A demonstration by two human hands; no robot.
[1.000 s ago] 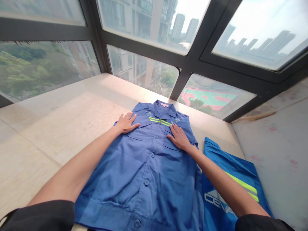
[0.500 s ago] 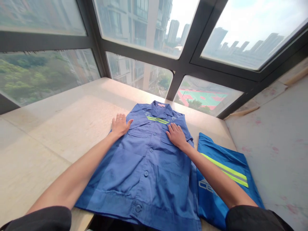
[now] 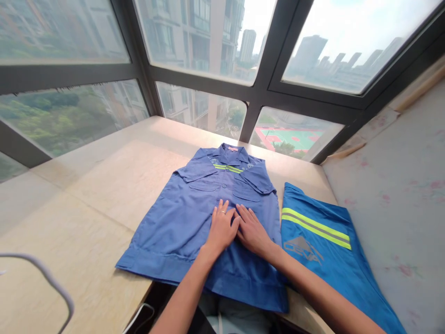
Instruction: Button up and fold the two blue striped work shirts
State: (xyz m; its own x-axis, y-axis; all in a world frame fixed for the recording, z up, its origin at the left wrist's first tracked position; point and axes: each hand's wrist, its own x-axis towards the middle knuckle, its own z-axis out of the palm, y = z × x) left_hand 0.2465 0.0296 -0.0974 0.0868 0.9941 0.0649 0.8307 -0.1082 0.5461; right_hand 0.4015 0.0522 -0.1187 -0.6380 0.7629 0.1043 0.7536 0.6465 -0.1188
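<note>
A blue button-up work shirt (image 3: 181,218) lies front side up on a pale stone window ledge (image 3: 86,195), collar toward the glass, with a yellow-green reflective stripe near the collar. My left hand (image 3: 220,229) lies flat on the shirt's middle, fingers stretched out, a ring on one finger. My right hand (image 3: 252,229) rests flat beside it, fingers spread, touching the left hand. Both hands hold nothing.
A brighter blue garment (image 3: 323,246) with a yellow-green stripe and a white logo lies to the shirt's right. Dark-framed windows (image 3: 257,93) wrap the ledge's far side. A white wire-like curve (image 3: 48,278) sits at lower left. A pale floral surface (image 3: 399,195) lies at right.
Both hands slid from the shirt's chest and shoulder area down to its middle and now lie side by side. The view pulled back from the ledge.
</note>
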